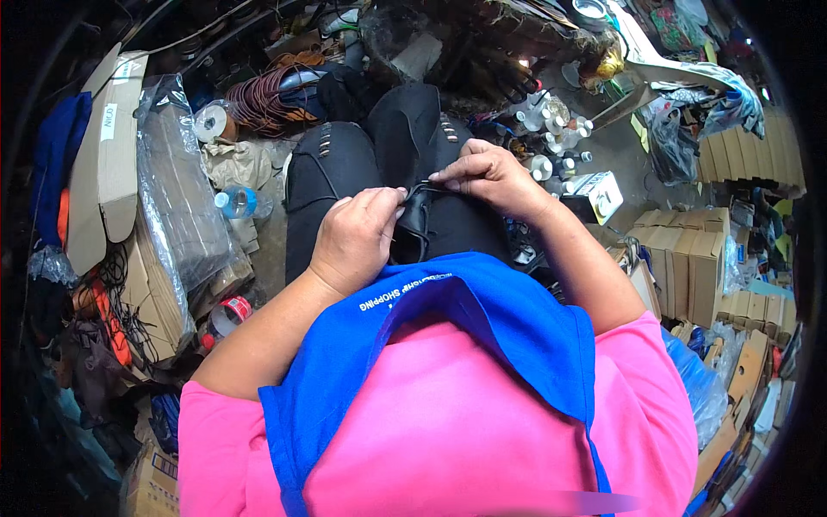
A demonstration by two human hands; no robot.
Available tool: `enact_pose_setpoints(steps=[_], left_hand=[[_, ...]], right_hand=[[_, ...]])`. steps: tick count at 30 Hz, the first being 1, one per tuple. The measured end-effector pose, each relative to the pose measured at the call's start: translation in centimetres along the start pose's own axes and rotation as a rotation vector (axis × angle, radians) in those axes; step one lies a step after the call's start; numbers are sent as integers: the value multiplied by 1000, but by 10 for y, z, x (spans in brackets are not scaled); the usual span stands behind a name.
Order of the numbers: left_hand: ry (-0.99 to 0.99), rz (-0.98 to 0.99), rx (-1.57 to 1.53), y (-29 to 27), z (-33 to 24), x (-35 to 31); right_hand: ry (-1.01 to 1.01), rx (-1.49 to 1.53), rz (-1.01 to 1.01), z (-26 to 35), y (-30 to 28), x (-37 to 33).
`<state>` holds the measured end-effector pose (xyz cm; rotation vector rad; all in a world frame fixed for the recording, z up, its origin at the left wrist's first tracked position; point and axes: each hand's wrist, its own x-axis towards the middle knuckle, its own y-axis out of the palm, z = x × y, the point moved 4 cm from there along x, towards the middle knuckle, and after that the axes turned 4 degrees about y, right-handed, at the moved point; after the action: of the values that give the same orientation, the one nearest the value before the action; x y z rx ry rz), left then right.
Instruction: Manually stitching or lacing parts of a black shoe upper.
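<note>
On my black-clad lap, my left hand (355,231) is closed, thumb and fingertips pinched together at a thin black cord (422,186). Just to its right, my right hand (497,178) pinches the same cord between thumb and forefinger. Between and below my fingertips lies a shiny black piece (415,215), with loops of cord around it; its kind is unclear. Beyond it a dark pointed flap (412,129) stands up between my knees. Another black strand (320,172) runs over my left thigh. Pale stitches (325,140) show at the knees.
At left stand cardboard sheets (108,164) and a plastic-wrapped stack (181,172). A cord coil (267,99), a spool (213,122) and a plastic bottle (239,202) lie near my left knee. Several small bottles (551,125) stand beyond my right hand; cardboard boxes (685,258) sit at right.
</note>
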<state>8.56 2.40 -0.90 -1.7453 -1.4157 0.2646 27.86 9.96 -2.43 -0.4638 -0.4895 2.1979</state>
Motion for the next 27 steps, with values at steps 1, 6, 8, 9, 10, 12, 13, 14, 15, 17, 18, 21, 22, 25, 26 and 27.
enact_pose_setpoints(steps=[1,6,8,9,10,12,13,14,15,17,18,21,22,25,26,27], left_hand=[[-13,-3,-17,0,0,0],[-16,-47,-115,4,3,0],[-5,-50,-125,4,1,0],[-15,-23,-134,2,-1,0],[-20,8,-145,2,-1,2],[-55,122,-96,-9,3,8],[-93,138,-134,-17,11,12],[-127,87,-150,-32,18,16],[-205,37,-186,-40,36,16],[-164,1,83,-64,49,22],[-169,-45,196,-70,50,22],[-164,-5,105,-73,51,12],[-182,12,65,-69,43,8],[-207,56,-73,-53,28,-1],[-222,79,-111,-48,25,-2],[-222,81,-112,-45,27,-1]], right_hand=[[-1,-27,-19,0,1,0],[-20,-82,-119,12,8,1],[-77,-202,-190,18,12,3],[-149,-293,-214,26,13,2],[-145,-293,-219,26,11,2],[-201,-319,-184,26,10,1],[-197,-316,-187,27,8,1],[-131,-233,-139,29,7,1],[-66,-148,-91,28,7,0],[-83,-200,-114,25,6,-5],[-104,-254,-130,26,8,-7],[-158,-501,-217,34,18,-20],[-115,-509,-208,37,22,-24],[-135,-564,-246,37,30,-32],[-137,-573,-252,37,31,-32],[-139,-584,-260,37,32,-33]])
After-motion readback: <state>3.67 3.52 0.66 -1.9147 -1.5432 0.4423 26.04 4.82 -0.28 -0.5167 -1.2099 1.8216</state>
